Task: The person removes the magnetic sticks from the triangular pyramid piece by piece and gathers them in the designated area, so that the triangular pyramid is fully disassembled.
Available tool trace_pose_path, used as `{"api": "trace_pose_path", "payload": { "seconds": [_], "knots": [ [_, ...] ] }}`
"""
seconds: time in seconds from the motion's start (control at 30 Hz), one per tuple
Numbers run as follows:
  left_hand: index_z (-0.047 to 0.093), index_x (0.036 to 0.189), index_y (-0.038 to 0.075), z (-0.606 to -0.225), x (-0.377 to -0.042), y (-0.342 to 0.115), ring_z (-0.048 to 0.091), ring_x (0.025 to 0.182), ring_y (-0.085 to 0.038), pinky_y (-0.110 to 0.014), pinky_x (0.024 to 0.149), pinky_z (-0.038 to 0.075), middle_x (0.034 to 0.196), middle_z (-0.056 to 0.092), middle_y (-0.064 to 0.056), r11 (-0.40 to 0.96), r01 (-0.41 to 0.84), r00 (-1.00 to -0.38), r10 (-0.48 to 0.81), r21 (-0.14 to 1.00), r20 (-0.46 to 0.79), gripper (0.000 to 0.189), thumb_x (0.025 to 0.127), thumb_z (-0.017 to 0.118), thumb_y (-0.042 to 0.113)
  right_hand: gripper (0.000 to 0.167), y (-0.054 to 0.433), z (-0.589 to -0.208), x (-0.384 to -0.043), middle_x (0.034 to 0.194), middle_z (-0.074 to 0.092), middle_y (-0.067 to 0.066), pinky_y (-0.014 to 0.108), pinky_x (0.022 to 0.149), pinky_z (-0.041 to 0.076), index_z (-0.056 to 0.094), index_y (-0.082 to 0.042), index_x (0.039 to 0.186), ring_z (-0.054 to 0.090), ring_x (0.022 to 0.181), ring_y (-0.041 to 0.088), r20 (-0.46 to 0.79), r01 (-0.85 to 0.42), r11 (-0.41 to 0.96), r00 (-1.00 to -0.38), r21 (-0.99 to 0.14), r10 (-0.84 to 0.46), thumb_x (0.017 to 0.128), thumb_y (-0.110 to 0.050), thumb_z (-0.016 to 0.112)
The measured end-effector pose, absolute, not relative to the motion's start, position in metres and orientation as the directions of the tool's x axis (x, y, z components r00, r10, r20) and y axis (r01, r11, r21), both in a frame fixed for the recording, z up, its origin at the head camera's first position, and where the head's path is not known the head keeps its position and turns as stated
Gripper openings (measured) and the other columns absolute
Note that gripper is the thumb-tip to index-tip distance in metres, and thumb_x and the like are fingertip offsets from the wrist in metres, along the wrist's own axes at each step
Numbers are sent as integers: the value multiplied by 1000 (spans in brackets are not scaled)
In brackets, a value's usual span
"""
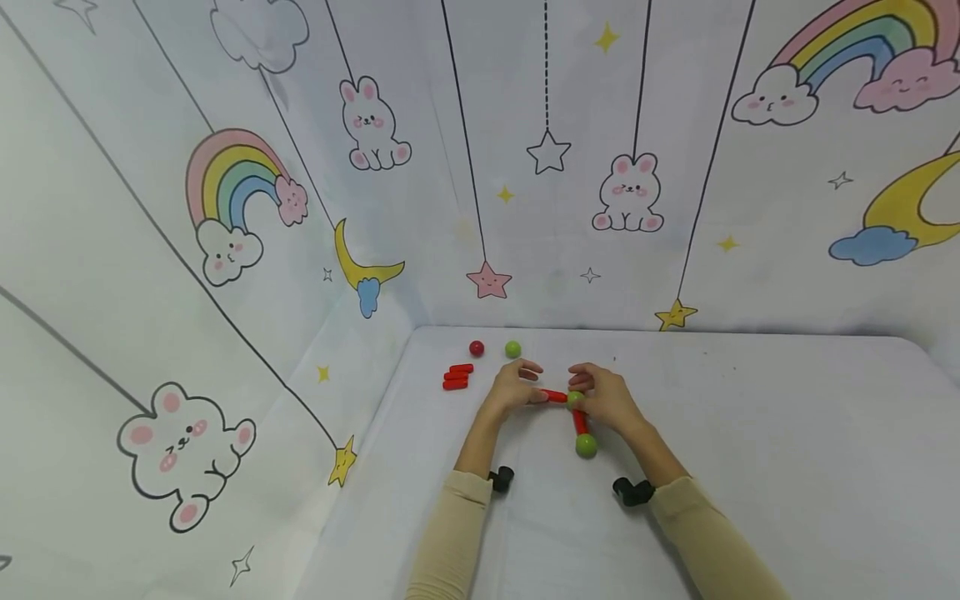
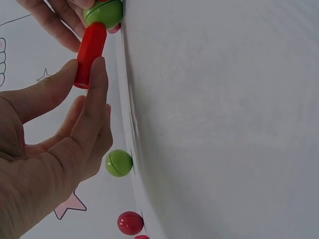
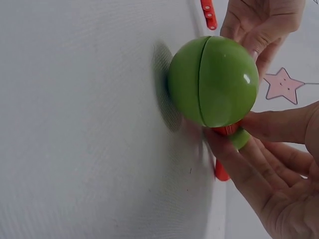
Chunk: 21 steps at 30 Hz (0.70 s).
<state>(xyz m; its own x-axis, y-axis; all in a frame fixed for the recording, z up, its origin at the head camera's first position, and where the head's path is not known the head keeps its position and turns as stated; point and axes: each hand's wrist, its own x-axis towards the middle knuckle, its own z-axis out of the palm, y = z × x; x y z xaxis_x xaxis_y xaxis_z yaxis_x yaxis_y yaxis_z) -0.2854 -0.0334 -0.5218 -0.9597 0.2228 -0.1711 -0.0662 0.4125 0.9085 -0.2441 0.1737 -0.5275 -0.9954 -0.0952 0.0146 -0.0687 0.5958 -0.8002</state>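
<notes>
My left hand (image 1: 513,390) pinches the free end of a red stick (image 2: 91,52) between thumb and index finger. The other end of this stick meets a green ball (image 1: 575,399). From that ball a second red stick (image 1: 581,423) runs toward me to another green ball (image 1: 587,446). My right hand (image 1: 607,398) grips the second stick near the first ball, with thumb and fingers round it. In the right wrist view, the nearer green ball (image 3: 214,82) hides most of this stick. A further red piece (image 3: 222,171) shows beyond the right fingers; its connection is hidden.
Several loose red sticks (image 1: 456,384) lie at the back left of the white table (image 1: 787,467). Behind them sit a red ball (image 1: 476,348) and a loose green ball (image 1: 513,349). A patterned wall cloth (image 1: 555,250) rises along the table's back and left sides.
</notes>
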Motion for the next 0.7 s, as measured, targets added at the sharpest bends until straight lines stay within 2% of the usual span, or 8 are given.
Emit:
{"api": "trace_pose_path", "payload": {
  "seconds": [0.4,0.7],
  "knots": [
    [68,130,4,-521,-286,-38,64,98,-23,-32,83,58,128,66,-19,386,-76,-957,230,919,-175,49,83,84,-1,57,172,-529,-244,120,73,11,45,91,60,59,-1,141,69,112,30,28,-89,596,-993,-798,-111,87,1,79],
    [69,127,6,-522,-287,-41,63,102,-24,-33,84,57,127,67,-18,395,-71,-962,216,916,-168,49,82,84,-2,56,171,-532,-245,120,73,12,48,95,58,59,-2,141,69,113,30,43,-108,592,-991,-799,-123,88,1,78]
  ]
}}
